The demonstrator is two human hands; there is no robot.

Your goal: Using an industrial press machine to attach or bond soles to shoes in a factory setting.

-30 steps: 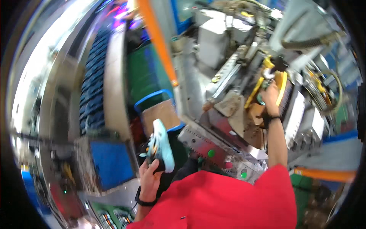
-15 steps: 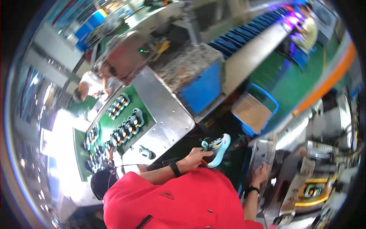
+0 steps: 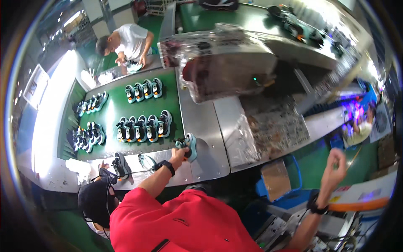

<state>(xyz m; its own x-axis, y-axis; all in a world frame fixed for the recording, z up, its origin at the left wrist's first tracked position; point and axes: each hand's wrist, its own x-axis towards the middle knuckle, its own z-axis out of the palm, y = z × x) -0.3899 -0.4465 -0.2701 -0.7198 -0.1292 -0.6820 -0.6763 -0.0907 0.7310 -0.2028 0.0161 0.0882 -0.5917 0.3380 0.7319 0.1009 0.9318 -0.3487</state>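
In the head view, the left grip is closed on a pale blue, black and orange shoe. The shoe is just right of it, near the front edge of the shiny grey metal surface, its long side running from near to far. The right grip is half open, well past the surface's right corner, nothing seen inside. No words on the shoe can be read.

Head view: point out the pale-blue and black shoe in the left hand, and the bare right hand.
Pale-blue and black shoe (image 3: 192,147): head view, on the side of its sole.
Bare right hand (image 3: 333,173): head view, on the hand's middle.
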